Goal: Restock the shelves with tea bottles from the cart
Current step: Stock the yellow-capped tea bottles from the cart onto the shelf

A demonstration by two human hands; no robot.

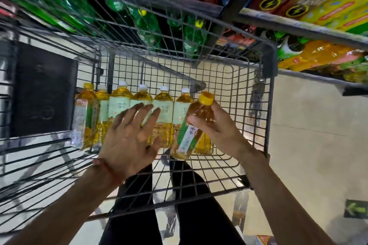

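Several amber tea bottles (119,103) with pale green labels and white caps stand in a row inside the wire cart (249,93). My right hand (221,127) grips one tea bottle with a yellow cap (191,131), lifted and tilted above the row at its right end. My left hand (129,135) hovers with straight spread fingers over the middle bottles, its fingertips at their labels; whether it touches them is unclear.
Shelves (298,26) run along the top and right, stocked with green bottles (147,26), orange drinks (316,53) and yellow boxed packs (326,0). A dark panel (43,89) fills the cart's left end. Pale floor (310,125) lies to the right; my legs show below.
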